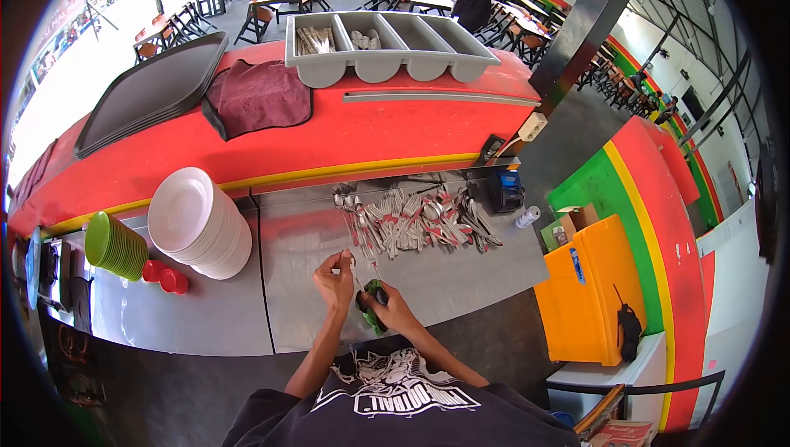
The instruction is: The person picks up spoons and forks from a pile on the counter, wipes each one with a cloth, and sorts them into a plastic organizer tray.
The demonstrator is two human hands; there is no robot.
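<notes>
Over the steel counter (309,237), my left hand (333,282) is closed, with its fingertips pinching a thin metal piece of cutlery (355,273). Its exact kind is too small to make out. Close beside it on the right, my right hand (393,309) is wrapped round a green and dark cloth (375,319), which lies against the lower part of that cutlery. Just beyond both hands spreads a loose pile of forks and spoons (403,221). Part of a fork (373,254) shows near my fingers.
A grey cutlery bin (395,60) with four compartments stands on the red ledge (370,122), beside a maroon cloth (259,97) and stacked dark trays (152,93). White plates (202,225), green plates (115,245) and red cups (173,280) stand left. An orange container (592,299) is right.
</notes>
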